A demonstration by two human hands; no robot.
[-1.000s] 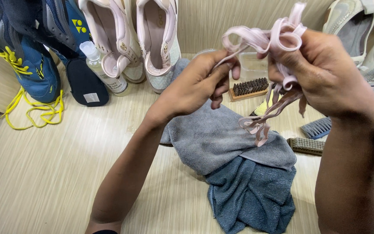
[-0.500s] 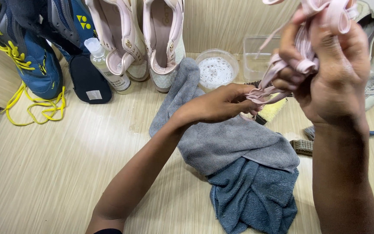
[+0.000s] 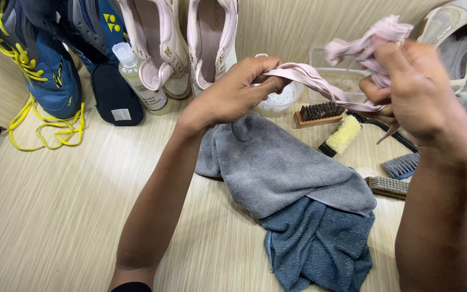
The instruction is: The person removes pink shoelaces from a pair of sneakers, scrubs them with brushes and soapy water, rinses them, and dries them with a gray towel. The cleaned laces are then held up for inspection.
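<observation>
Pale wood-grain tabletop (image 3: 49,216), light panelled wall behind.

Nearest: a rumpled grey microfibre cloth (image 3: 277,167) lying over a darker blue-grey terry towel (image 3: 320,249), both flat on the table.

Above them, both hands work a long flat pale-pink fabric shoelace (image 3: 320,84), held off the table. Left hand (image 3: 228,97): fingers narrow, pinching one run of the lace between thumb and fingertips. Right hand (image 3: 412,92): fingers curled shut round a bunched bundle of the same lace, loops sticking out on top, loose end hanging below. The span between the hands looks fairly taut.

Handling, my read: lace is light, limp, no stiffness, tangles easily. It won't slip much if dry. Best held pinched flat on a single run, not by the bunch.

Right of the cloth: a yellow-bristled brush with a black handle (image 3: 344,134), a small wooden-backed brush with dark bristles (image 3: 320,112), and two grey-bristled brushes (image 3: 401,165) near the right forearm.

Further back: a small white round bowl (image 3: 277,100), mostly hidden by the left hand, and a clear plastic tub (image 3: 341,73).

Against the wall: a clear squeeze bottle with a white cap (image 3: 136,75), a pair of pale pink-white sneakers (image 3: 190,38) with no laces, blue sports shoes with yellow laces (image 3: 44,65), and grey-white trainers (image 3: 460,43) far right.
</observation>
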